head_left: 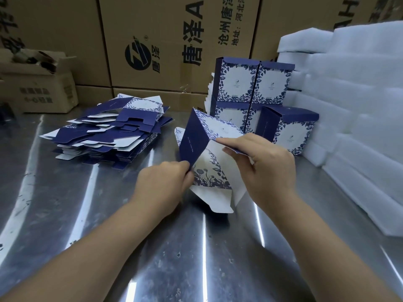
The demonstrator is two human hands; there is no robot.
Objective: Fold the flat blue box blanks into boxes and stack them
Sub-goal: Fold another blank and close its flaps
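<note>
Mid-table, over the steel top [91,214]: one blank [209,158] half-opened, tilted, with a solid navy panel facing left, white panels with blue leaf and flower print, and white flaps at the near end touching the table. Left hand [163,184] pinches the navy panel's lower edge, fingers curled. Right hand [263,164] pinches a flap at the right corner, index finger extended. Flat blanks pile [109,131] lies far left. Folded boxes [253,94] are stacked behind, against foam [353,105].

Packing warehouse — stacked shipping cartons [152,40], foam sheets [349,83].
</note>
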